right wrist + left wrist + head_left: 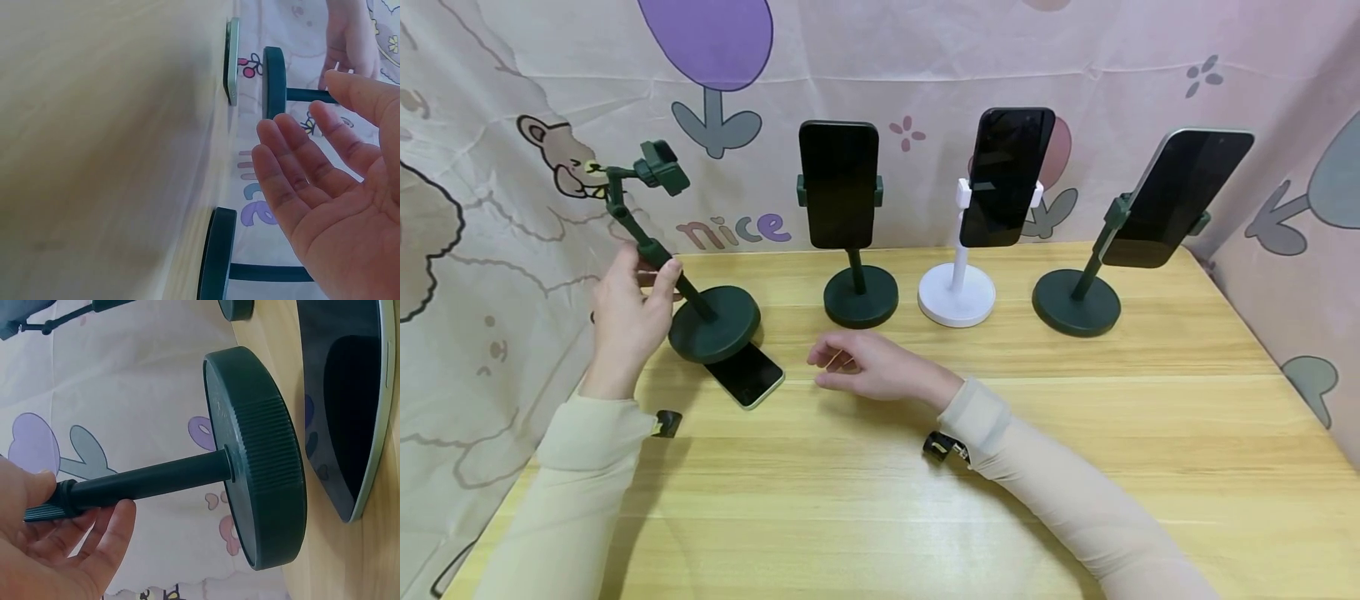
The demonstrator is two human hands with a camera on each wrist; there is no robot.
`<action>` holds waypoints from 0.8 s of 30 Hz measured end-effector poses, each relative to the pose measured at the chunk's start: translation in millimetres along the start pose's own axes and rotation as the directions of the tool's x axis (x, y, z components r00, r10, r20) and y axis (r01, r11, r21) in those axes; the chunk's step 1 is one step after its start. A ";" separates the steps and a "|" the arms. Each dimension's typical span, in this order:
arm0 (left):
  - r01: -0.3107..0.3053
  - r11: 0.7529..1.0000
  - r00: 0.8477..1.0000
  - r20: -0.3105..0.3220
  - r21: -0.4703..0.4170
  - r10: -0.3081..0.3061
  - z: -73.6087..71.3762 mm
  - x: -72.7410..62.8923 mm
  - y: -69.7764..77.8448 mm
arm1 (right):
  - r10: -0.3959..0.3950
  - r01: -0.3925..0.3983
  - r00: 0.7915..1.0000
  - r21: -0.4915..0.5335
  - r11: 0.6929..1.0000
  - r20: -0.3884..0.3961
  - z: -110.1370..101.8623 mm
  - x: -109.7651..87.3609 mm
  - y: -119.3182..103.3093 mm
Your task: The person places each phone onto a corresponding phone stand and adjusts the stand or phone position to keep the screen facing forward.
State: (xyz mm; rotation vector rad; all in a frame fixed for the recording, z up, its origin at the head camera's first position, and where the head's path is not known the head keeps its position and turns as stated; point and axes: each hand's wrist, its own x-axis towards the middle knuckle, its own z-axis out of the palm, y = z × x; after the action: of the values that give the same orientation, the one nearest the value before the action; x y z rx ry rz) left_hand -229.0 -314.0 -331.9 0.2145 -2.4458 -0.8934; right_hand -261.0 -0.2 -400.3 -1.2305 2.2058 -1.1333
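Observation:
My left hand grips a dark green phone stand by its pole; the left wrist view shows the fingers and thumb around the pole's collar. Its round base is raised off the table, and its phone clamp holds no phone. Partly hidden under the base in the head view, a black-screened phone with a pale green edge lies flat on the table. My right hand hovers to the right of that phone, fingers loosely bent and palm bare in the right wrist view.
Along the back of the wooden table stand a green stand, a white stand and another green stand. Each carries a phone, dark-screened and upright or tilted. A patterned cloth hangs behind and at both sides.

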 end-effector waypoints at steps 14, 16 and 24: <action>-0.072 0.995 0.996 0.055 -0.064 0.076 1.7 -14.2 15.8 | 0.001 -0.001 1.000 0.008 1.000 -0.016 -5.5 -10.2 2.2; -0.085 0.994 0.994 0.068 -0.062 0.090 0.7 -16.7 17.4 | 0.013 -0.013 1.000 0.007 1.000 -0.015 -6.4 -12.0 2.3; -0.127 0.987 0.987 0.088 -0.102 0.136 -0.8 -25.3 21.7 | 0.020 -0.020 1.000 0.012 1.000 -0.008 -9.0 -17.9 5.3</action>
State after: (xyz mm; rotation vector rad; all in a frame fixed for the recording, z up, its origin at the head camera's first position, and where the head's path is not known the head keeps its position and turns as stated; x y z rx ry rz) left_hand -206.4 -289.8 -328.1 -0.0249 -2.4629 -0.9797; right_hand -259.7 20.5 -400.1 -1.1983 2.2093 -1.1433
